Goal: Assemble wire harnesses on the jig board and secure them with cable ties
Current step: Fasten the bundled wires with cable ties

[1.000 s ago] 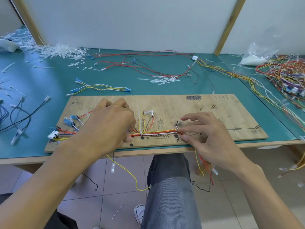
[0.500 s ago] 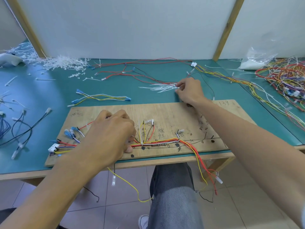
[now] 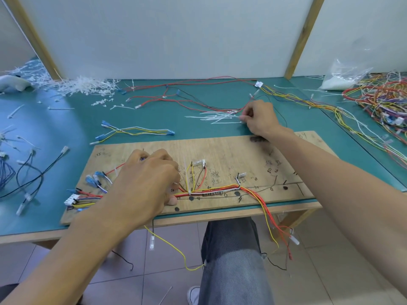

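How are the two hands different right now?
The left hand sits on the jig board; the right hand reaches past it onto the green mat. The left hand curls down over the wire bundle; the right hand pinches at loose white cable ties. Both are bare.

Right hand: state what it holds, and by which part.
The right hand pinches a thin white plastic cable tie by its right-hand end.
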